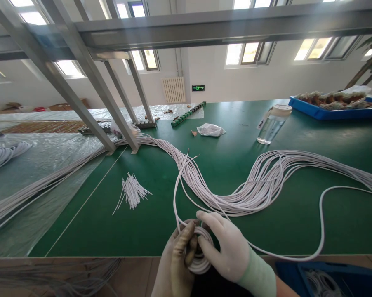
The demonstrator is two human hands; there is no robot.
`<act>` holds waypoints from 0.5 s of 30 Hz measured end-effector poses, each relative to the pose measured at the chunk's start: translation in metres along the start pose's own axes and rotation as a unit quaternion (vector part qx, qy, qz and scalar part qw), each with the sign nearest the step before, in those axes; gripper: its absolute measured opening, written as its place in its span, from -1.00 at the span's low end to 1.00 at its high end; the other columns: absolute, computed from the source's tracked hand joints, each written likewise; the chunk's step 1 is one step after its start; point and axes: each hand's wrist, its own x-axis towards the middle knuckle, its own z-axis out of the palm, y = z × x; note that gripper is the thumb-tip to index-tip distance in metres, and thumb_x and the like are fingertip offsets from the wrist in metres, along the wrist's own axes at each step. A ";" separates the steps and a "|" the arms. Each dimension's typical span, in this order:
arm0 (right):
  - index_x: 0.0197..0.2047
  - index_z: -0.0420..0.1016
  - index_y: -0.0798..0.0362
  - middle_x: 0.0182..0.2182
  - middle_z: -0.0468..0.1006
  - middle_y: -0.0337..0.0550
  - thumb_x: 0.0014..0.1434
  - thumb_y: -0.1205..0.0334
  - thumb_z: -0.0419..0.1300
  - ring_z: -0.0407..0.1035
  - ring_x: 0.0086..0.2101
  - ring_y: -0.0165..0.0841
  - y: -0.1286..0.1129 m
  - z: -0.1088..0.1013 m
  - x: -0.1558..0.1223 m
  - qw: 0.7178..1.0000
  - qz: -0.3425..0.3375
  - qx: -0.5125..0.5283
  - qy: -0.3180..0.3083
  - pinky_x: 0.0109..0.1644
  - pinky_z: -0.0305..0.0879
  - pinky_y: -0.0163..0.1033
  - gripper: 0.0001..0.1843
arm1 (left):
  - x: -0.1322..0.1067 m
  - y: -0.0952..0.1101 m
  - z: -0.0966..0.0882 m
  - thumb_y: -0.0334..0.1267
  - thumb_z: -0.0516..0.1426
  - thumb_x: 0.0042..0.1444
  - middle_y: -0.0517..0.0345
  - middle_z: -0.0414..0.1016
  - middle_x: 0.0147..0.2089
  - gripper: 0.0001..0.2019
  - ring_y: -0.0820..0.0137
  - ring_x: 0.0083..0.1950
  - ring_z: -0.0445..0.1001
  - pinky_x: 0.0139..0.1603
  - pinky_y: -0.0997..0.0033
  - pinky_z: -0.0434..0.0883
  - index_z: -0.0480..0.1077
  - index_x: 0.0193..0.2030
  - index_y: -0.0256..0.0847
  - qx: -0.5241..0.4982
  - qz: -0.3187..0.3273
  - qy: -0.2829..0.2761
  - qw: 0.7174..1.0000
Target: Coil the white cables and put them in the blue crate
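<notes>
Both my hands wear pale work gloves and meet at the table's front edge around a small coil of white cable (201, 264). My left hand (181, 255), its glove darkened at the fingers, is closed on the coil's left side. My right hand (224, 247) grips the right side between thumb and fingers. One cable end rises from the coil and lies over a thick bundle of white cables (223, 202) that winds across the green table (155, 231). To the right, a loose white cable (321, 222) runs from my hands in a wide loop.
Short white ties (133, 192) lie in a pile at left. Metal posts (90, 82) stand on the table, the bundle passing their feet. Farther back are a water bottle (273, 123), a plastic bag (210, 130) and a blue tray (325, 114). Below right, a blue bin (294, 272) holds coils.
</notes>
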 end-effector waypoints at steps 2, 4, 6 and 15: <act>0.28 0.36 0.07 -0.03 0.59 0.05 0.34 0.33 0.11 0.53 -0.06 -0.15 0.001 -0.004 0.002 0.999 -0.046 -0.018 0.000 0.04 0.52 -0.04 -0.55 | 0.003 -0.006 -0.007 -0.57 0.30 -0.01 0.01 0.63 0.15 -0.58 0.14 0.18 0.56 0.14 0.38 0.55 0.70 -0.06 -0.04 0.098 0.075 -0.029 0.992; 0.23 0.42 0.11 -0.11 0.60 0.07 0.41 0.32 0.07 0.53 -0.15 -0.17 0.001 -0.007 0.004 0.995 -0.088 -0.037 -0.004 -0.04 0.54 -0.06 -0.63 | 0.009 -0.010 -0.017 -0.57 0.33 -0.02 0.01 0.63 0.17 -0.54 0.13 0.21 0.54 0.28 0.34 0.47 0.69 -0.02 -0.02 0.187 0.126 -0.056 0.973; 0.20 0.46 0.15 -0.16 0.60 0.08 0.46 0.31 0.04 0.53 -0.21 -0.19 0.001 -0.010 0.005 0.992 -0.115 -0.055 -0.005 -0.11 0.55 -0.08 -0.67 | 0.014 -0.010 -0.025 -0.58 0.36 -0.08 0.03 0.63 0.18 -0.51 0.12 0.24 0.51 0.36 0.33 0.38 0.69 -0.02 -0.01 0.227 0.140 -0.054 0.962; 0.18 0.50 0.14 -0.19 0.63 0.05 0.48 0.32 0.01 0.54 -0.23 -0.22 -0.001 -0.013 0.002 0.987 -0.138 -0.076 0.017 -0.13 0.56 -0.13 -0.66 | 0.000 0.026 0.005 -0.20 0.43 0.05 0.22 0.44 -0.49 -0.76 0.46 -0.50 0.33 -0.51 0.58 0.36 0.66 -0.14 -0.19 0.020 -0.071 -0.042 0.996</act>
